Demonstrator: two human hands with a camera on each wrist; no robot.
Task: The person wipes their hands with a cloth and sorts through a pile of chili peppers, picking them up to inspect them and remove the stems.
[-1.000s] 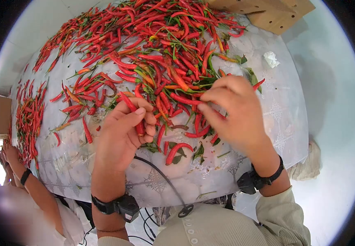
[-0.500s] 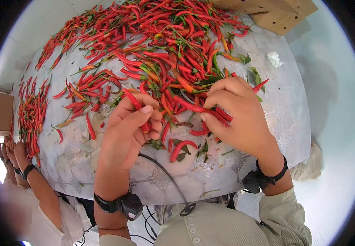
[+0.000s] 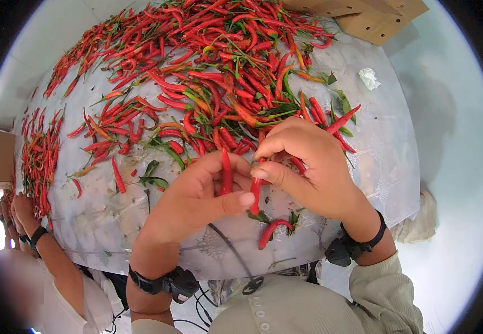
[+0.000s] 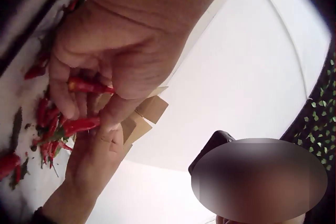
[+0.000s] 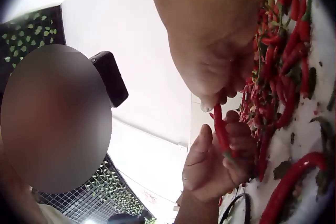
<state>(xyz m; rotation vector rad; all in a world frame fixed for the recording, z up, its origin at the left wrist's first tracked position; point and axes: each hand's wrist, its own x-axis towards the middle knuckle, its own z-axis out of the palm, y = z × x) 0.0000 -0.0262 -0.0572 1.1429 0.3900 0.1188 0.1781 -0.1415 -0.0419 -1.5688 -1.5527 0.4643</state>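
Observation:
My left hand (image 3: pixel 188 203) holds a red chili pepper (image 3: pixel 226 173) in its curled fingers; the same pepper (image 4: pixel 90 85) shows against the palm in the left wrist view. Thumb and forefinger of my right hand (image 3: pixel 314 170) pinch the upper end of another red chili pepper (image 3: pixel 255 195), which hangs down beside the left thumb. Part of a further red pepper (image 3: pixel 298 165) shows under the right hand's curled fingers. Beyond both hands spreads a large pile of red chilies (image 3: pixel 241 83) with green stems. One curved chili (image 3: pixel 274 232) lies on the table in front of them.
A patterned plastic cover (image 3: pixel 381 150) lies over the table. Cardboard (image 3: pixel 372 22) stands at the far right, near a crumpled white tissue (image 3: pixel 369 79). At left, another person's arm (image 3: pixel 57 261) reaches to a smaller chili heap (image 3: pixel 38 161). A dark cable (image 3: pixel 230 247) crosses the front edge.
My left hand has moved right and nearer to me with its pepper. The right hand has drawn a pepper from the pile towards the left hand, and the two now nearly meet.

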